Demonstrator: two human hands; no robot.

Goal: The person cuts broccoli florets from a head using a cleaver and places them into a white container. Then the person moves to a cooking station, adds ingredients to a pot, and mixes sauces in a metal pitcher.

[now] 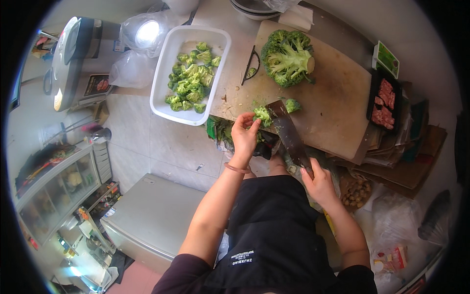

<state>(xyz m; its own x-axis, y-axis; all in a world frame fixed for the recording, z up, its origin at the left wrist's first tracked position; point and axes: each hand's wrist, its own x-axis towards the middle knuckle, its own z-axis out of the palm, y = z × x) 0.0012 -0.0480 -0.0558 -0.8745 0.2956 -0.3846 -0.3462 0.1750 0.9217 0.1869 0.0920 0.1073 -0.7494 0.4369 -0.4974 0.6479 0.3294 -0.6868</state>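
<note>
Between the thumb and fingers of my left hand (245, 134) is a small broccoli floret (263, 116), held over the near edge of the cutting board (330, 110). My right hand (320, 182) grips the handle of a dark, wide-bladed kitchen knife (290, 134). Its blade slants away from me, the far end beside the held floret. Just right of the blade tip lies another floret (292, 106). A large broccoli head (288, 58) rests farther back on the board, cut stem facing right. Left of the board, a white plastic tub (157, 96) contains several cut florets (192, 79).
Near the tub lies a black curved handle-like piece (251, 66). A black tray of raw meat (383, 101) sits on stacked cardboard (411, 158) at right. Leafy trimmings (222, 134) show below the counter edge. A grey chest-like appliance (158, 217) stands at lower left.
</note>
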